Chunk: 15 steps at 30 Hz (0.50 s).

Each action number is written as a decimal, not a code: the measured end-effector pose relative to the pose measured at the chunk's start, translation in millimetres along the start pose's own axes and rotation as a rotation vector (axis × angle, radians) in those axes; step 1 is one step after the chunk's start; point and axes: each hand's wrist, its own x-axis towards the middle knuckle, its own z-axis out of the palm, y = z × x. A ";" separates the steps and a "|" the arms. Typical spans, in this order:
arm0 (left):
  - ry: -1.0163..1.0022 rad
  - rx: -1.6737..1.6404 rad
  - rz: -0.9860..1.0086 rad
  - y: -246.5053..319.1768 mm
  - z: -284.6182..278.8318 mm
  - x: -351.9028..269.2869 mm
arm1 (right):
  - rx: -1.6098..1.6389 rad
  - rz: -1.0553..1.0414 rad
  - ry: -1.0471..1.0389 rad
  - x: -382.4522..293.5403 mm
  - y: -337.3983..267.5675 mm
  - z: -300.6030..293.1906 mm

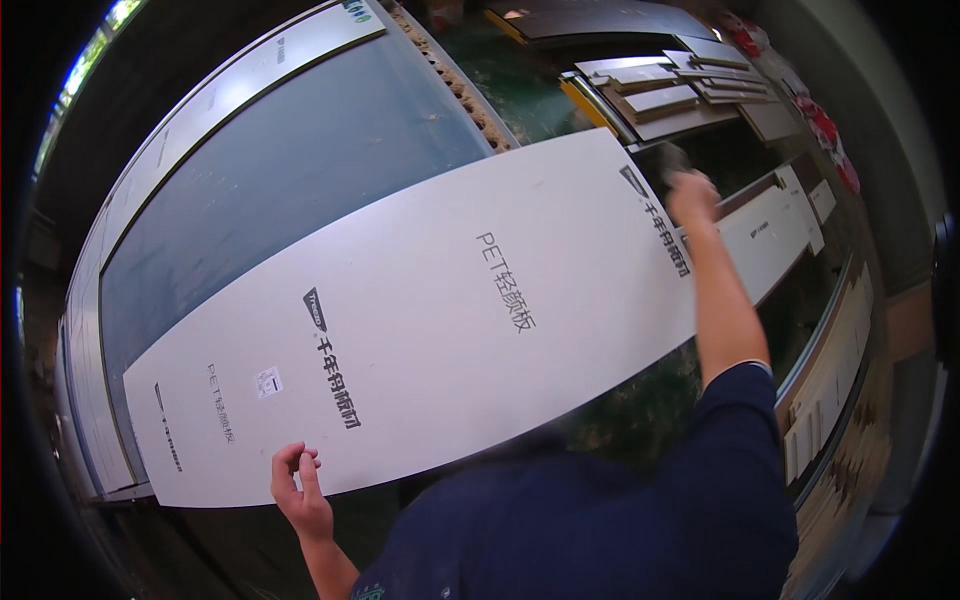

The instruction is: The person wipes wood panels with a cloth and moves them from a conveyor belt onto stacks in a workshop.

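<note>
A long white laminated panel (420, 315) with dark printing and a small label lies before me, partly over a blue-grey machine table (315, 172). Over the panel's near edge, toward its left end, is my left hand (302, 480), fingers curled and thumb raised, with nothing visible in it. My right hand (694, 196) is at the panel's far right end, its fingers closed round a blurred dark object (673, 157) that I cannot identify. Whether that object touches the panel cannot be told.
Another white panel (262, 71) lies along the table's far side. Board offcuts (660, 97) are stacked at the upper right beside a yellow edge. More white boards (765, 232) lie right of my right hand, and further panels (832, 375) stand at the right.
</note>
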 end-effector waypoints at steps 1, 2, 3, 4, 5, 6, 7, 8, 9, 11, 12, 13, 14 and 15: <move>0.028 0.002 -0.046 -4.7 -1.8 -3.7 | -0.116 0.209 0.014 44.4 78.0 22.1; 0.076 -0.020 -0.075 -12.1 -6.3 -10.3 | -0.007 0.199 0.062 63.8 115.5 22.1; 0.104 -0.014 -0.091 -14.9 -8.3 -13.1 | 0.054 0.207 0.134 67.0 111.2 14.6; 0.146 -0.016 -0.143 -17.0 -11.0 -17.9 | 0.120 0.107 0.171 62.4 86.8 5.4; 0.188 -0.022 -0.195 -17.7 -12.6 -24.1 | 0.187 0.007 0.208 53.2 53.5 -0.9; 0.194 -0.028 -0.219 -15.5 -9.1 -23.4 | 0.264 -0.121 0.233 47.8 23.1 3.8; 0.183 -0.025 -0.214 -14.8 -4.6 -20.8 | 0.347 -0.248 0.256 41.8 -9.6 10.2; 0.183 0.002 -0.209 -13.8 -2.0 -18.4 | 0.435 -0.423 0.247 30.7 -48.7 17.2; 0.183 0.026 -0.204 -14.2 -1.6 -16.3 | 0.522 -0.598 0.241 16.5 -89.2 20.4; 0.241 0.052 -0.235 -22.9 -4.9 -18.9 | 0.788 -0.741 0.005 -22.1 -162.8 22.8; 0.267 0.137 -0.229 -30.2 -7.4 -23.5 | 0.867 -0.810 -0.117 -43.5 -193.1 26.8; 0.288 0.222 -0.223 -31.3 -11.9 -27.1 | 0.941 -0.874 -0.241 -61.6 -212.2 29.1; 0.289 0.298 -0.267 -27.5 -10.6 -32.7 | 0.861 -1.012 -0.349 -75.4 -222.1 25.6; 0.306 0.468 -0.253 -33.0 -13.2 -42.5 | 0.783 -1.167 -0.455 -93.8 -235.8 19.8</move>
